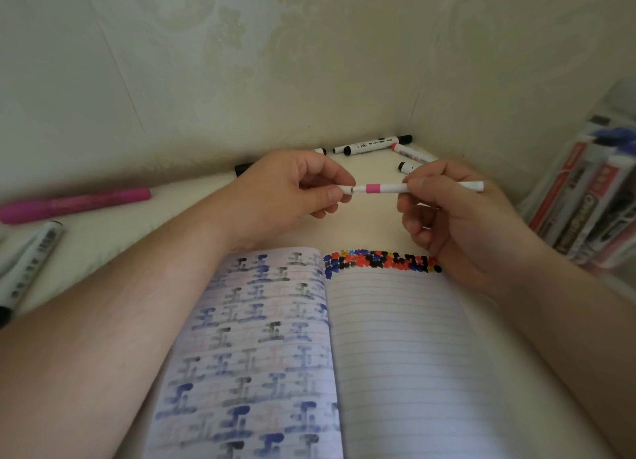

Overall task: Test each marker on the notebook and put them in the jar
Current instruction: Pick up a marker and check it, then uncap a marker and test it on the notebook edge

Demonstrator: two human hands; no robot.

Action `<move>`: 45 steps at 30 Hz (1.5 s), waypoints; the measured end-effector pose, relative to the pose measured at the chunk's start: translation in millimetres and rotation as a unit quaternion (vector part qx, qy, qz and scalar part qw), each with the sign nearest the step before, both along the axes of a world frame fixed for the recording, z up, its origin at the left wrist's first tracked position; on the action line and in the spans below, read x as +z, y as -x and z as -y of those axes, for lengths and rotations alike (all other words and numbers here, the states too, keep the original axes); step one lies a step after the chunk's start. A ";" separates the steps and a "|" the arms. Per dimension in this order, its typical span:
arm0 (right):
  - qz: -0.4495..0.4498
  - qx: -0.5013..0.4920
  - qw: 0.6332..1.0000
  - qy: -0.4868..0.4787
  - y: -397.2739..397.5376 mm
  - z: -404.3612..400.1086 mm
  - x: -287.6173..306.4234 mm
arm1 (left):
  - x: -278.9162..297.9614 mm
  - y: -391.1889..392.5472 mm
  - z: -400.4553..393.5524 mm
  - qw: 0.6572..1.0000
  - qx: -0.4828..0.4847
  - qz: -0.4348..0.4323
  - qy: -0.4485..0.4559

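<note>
pink-banded marker (373,188) pinched between left hand (292,190), right hand (447,211) — above notebook (395,338) top edge

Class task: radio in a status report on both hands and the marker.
Left hand pinches the cap end; right hand grips the pink-banded marker. Held above the open notebook. Nothing in the way.

A home corner — floral embossed wallpaper (241,38) behind a cream table (120,224) strewn with markers (377,144).
</note>
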State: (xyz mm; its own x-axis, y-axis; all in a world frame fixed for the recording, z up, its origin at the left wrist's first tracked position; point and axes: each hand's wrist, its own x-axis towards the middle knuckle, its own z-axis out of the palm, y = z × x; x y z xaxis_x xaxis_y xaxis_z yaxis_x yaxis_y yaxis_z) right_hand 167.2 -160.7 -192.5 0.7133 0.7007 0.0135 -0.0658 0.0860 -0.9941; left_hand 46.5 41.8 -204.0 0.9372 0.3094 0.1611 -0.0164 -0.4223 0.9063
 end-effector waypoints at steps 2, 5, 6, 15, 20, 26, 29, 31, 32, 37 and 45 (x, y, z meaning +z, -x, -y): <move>0.030 0.006 1.000 0.000 -1.0 1.0 -1.2 | 0.6 0.5 0.3 1.000 -0.003 -0.003 0.001; 0.182 -0.004 0.982 0.047 -0.7 4.6 -4.4 | 2.6 1.6 0.2 1.000 0.000 -0.016 0.016; 0.237 -0.013 0.969 0.062 -0.6 5.8 -6.0 | 2.9 2.0 0.0 0.999 0.002 -0.025 0.022; 0.362 -0.025 0.928 0.091 2.2 4.6 -14.5 | 1.3 5.1 1.4 0.998 0.012 -0.044 -0.040; 0.354 -0.031 0.929 0.105 -2.2 -7.6 -20.0 | 2.8 15.8 5.2 0.984 0.036 -0.039 -0.169; 0.400 -0.040 0.909 0.112 -5.5 -7.4 -28.1 | 15.6 42.6 13.5 0.935 0.102 -0.084 -0.328; 0.419 -0.046 0.898 0.128 -8.0 -5.9 -29.0 | 21.0 88.9 1.3 0.903 0.191 -0.083 -0.375; 0.453 -0.046 0.881 0.132 -6.3 -6.3 -30.1 | 15.0 137.3 -3.6 0.877 0.253 -0.082 -0.400; 0.463 -0.044 0.875 0.136 -4.9 -6.8 -29.9 | 11.0 162.8 -3.5 0.862 0.277 -0.087 -0.416; 0.486 -0.031 0.859 0.159 -3.0 -7.5 -28.5 | -0.9 254.4 3.2 0.793 0.341 -0.163 -0.478; 0.491 -0.037 0.854 0.167 -3.7 -5.2 -27.6 | -0.6 253.1 -15.1 0.753 0.361 -0.222 -0.504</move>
State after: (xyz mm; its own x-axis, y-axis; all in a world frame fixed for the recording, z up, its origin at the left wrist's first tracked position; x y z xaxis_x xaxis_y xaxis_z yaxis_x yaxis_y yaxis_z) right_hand 170.9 -155.5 -220.1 0.5156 0.7360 0.4387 0.8070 -0.2451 -0.5372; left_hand -206.7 56.9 -204.5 0.6146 0.6944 0.3742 0.7569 -0.6528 -0.0317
